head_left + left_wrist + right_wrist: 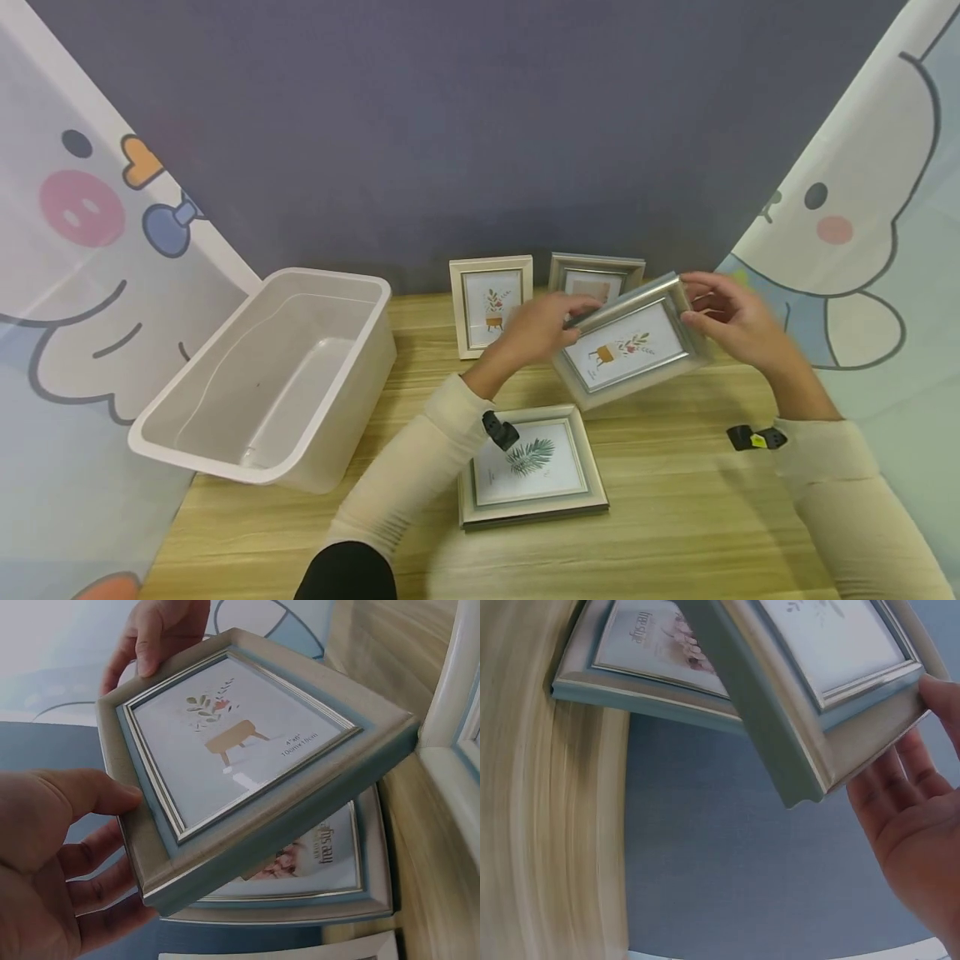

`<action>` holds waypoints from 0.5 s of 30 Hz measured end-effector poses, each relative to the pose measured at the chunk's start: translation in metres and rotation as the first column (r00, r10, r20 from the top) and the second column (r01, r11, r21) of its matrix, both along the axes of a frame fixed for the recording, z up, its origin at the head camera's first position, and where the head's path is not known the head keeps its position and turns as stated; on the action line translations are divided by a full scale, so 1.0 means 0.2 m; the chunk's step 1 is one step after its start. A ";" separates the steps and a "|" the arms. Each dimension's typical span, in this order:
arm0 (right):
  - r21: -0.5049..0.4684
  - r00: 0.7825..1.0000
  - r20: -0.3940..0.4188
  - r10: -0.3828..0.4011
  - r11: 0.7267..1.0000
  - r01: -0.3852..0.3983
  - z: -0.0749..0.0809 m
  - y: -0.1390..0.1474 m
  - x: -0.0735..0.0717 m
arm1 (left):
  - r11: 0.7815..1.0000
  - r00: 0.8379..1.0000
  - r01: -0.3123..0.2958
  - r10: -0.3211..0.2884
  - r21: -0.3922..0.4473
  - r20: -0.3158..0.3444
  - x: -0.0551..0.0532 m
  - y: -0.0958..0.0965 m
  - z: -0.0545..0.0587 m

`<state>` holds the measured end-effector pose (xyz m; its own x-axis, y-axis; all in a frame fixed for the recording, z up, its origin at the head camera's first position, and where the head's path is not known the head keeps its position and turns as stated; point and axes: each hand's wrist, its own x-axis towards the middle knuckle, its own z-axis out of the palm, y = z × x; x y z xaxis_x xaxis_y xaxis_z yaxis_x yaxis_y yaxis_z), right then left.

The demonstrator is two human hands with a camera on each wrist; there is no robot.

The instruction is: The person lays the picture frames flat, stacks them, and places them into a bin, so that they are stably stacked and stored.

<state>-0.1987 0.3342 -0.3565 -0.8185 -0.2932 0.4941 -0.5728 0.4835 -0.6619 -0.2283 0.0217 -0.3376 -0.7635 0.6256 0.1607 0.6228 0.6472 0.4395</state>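
Both hands hold a silver-beige picture frame [630,346] with a plant-pot print, tilted above the table. My left hand [536,327] grips its left end; in the left wrist view the thumb [112,796] lies on the border with fingers behind. At the other end, my right hand [731,321] pinches the border between thumb and fingers, as the right wrist view also shows [922,817]. Behind it a second silver frame [596,265] leans on the back wall, partly covered. To its left stands a cream frame [459,308] with a similar plant print.
Nearer the front, a frame with a green leaf print [592,467] lies flat, seemingly on top of another. A white plastic bin [337,417] stands on the left of the wooden table [675,517]. A dark wall [480,150] closes the back, with cartoon-printed panels on both sides.
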 end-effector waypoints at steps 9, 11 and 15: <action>-0.023 0.998 -0.020 0.056 0.998 -0.056 0.02 -0.03 -0.01 | 0.994 0.993 -0.066 0.056 -0.088 -0.106 0.02 -0.02 0.04; -0.015 0.998 -0.023 0.064 0.998 -0.064 0.02 -0.03 0.00 | 0.994 0.991 -0.068 0.058 -0.083 -0.121 0.02 -0.01 0.04; 0.026 0.996 -0.030 0.079 0.997 -0.078 0.03 -0.03 0.01 | 0.995 0.986 -0.070 0.058 -0.070 -0.157 0.03 -0.01 0.04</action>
